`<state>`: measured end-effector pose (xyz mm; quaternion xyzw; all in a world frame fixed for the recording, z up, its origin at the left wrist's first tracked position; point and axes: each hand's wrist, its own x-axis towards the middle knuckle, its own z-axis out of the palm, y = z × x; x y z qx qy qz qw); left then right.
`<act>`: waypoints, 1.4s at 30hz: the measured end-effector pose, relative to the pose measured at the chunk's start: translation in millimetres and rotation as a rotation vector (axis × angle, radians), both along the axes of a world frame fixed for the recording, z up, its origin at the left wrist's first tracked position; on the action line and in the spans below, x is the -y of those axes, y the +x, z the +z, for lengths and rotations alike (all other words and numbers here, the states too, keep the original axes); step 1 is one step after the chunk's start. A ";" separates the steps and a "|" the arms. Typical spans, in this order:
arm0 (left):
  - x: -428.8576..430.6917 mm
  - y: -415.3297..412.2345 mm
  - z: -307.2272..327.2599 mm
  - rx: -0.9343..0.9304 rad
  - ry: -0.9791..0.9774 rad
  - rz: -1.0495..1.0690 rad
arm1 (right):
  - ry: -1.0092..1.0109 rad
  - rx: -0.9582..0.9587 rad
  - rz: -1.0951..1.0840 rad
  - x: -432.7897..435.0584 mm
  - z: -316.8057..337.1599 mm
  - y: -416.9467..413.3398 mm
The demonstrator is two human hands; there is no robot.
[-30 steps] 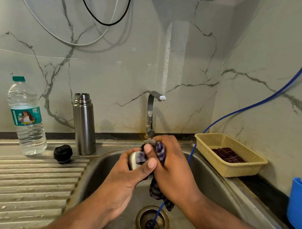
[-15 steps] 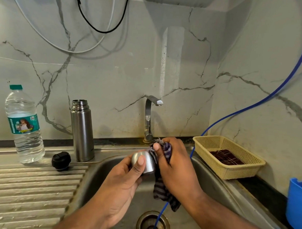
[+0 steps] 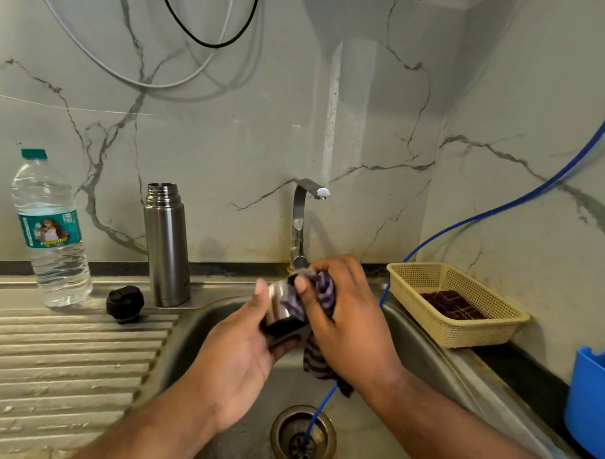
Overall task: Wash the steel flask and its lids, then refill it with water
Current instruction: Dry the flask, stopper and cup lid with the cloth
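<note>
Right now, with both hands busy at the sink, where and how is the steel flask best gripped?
Probably mid-body: the steel flask stands upright and uncapped, a smooth straight cylinder. Come from the front-right; the wall stands behind and the black stopper lies front-left. Avoid the threaded neck.

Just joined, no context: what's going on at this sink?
A person is wiping the flask's steel cup lid over the sink. The left hand holds the lid, and the right hand grips a striped cloth and presses it against the lid. The flask stands uncapped on the counter at the sink's left, with the black stopper lying beside it and a water bottle further left. No water shows at the tap.
</note>
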<state>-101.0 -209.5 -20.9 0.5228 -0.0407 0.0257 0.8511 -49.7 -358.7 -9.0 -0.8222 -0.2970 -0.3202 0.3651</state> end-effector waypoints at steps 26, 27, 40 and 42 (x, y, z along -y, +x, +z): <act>1.0 3.0 -5.2 0.072 0.143 -0.049 | 0.104 0.029 0.037 -2.1 -2.9 3.4; -0.8 4.3 -7.0 0.078 0.123 -0.043 | 0.125 0.012 0.042 -1.4 -3.3 5.2; -1.2 1.3 -0.2 0.100 0.062 -0.022 | 0.163 -0.066 0.054 -1.2 -6.0 9.2; -3.8 3.5 -3.1 0.055 0.069 0.022 | 0.190 -0.130 0.012 2.4 -8.6 13.4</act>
